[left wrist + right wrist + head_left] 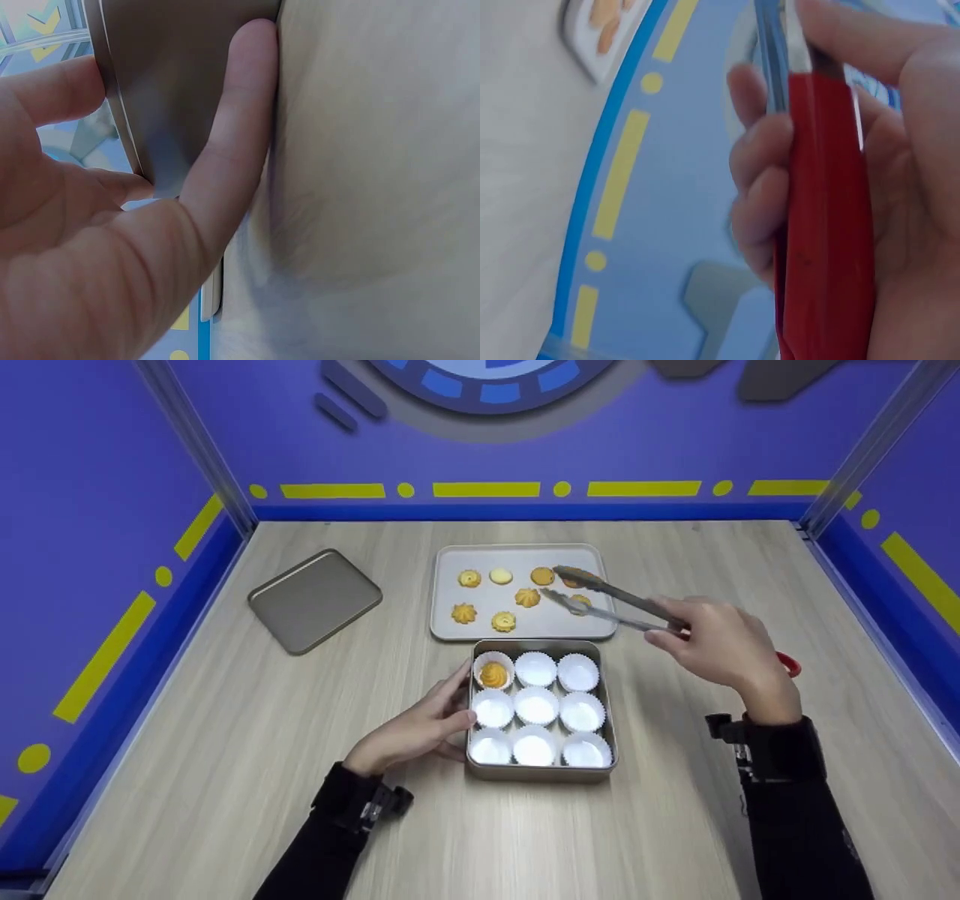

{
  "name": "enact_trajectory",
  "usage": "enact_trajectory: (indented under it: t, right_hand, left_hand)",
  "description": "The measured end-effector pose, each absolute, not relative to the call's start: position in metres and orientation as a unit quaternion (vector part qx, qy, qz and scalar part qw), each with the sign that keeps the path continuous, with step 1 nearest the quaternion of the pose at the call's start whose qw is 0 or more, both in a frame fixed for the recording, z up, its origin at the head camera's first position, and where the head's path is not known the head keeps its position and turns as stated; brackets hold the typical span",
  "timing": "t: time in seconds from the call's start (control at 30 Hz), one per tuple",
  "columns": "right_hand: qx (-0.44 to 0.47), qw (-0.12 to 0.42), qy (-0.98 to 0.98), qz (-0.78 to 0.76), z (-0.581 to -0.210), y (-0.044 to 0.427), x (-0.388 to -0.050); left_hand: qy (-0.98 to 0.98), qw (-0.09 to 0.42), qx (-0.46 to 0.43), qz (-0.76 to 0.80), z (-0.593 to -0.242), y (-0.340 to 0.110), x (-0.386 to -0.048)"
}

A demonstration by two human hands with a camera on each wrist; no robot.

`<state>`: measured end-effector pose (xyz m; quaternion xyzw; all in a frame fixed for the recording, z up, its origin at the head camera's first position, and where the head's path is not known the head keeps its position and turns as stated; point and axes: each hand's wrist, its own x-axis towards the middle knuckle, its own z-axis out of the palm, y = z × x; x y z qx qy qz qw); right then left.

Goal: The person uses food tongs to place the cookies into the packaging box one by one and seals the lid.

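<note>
While my right hand (724,649) grips the tongs (630,599), their tips are apart, ahead and left of my grip, near cookies (527,598) on the tray (484,557). My left hand (420,727), fingers spread, touches the box (540,773) of white cups (536,705) just right of it.

Red-handled tongs (628,598) slant, tips apart, over cookies (527,598) on a pale tray (489,596); the tin (540,773) beside it holds nine white paper cups (536,706), one containing a swirled cookie (493,675).

Red-handled tongs (826,225), white cups (536,706), bronze tin (540,773)
</note>
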<state>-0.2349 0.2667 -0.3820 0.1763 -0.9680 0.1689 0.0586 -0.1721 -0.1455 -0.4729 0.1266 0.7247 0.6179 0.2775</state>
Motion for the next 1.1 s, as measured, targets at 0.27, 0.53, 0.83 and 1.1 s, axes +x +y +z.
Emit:
enact_trajectory:
  t: [0.27, 0.53, 0.83, 1.1]
  right_hand:
    - [0.132, 0.040, -0.981, 0.137, -0.408, 0.284, -0.258]
    - [0.133, 0.028, -0.984, 0.118, -0.421, 0.287, -0.262]
    - [0.133, 0.031, -0.983, 0.120, -0.426, 0.284, -0.263]
    - [0.136, 0.026, -0.983, 0.121, -0.426, 0.281, -0.262]
  left_hand:
    - [0.722, 0.278, 0.123, 0.621, -0.474, -0.146, -0.172]
    - [0.724, 0.275, 0.123, 0.620, -0.474, -0.145, -0.172]
    - [0.722, 0.277, 0.120, 0.622, -0.473, -0.145, -0.172]
    - [0.723, 0.277, 0.127, 0.620, -0.475, -0.146, -0.173]
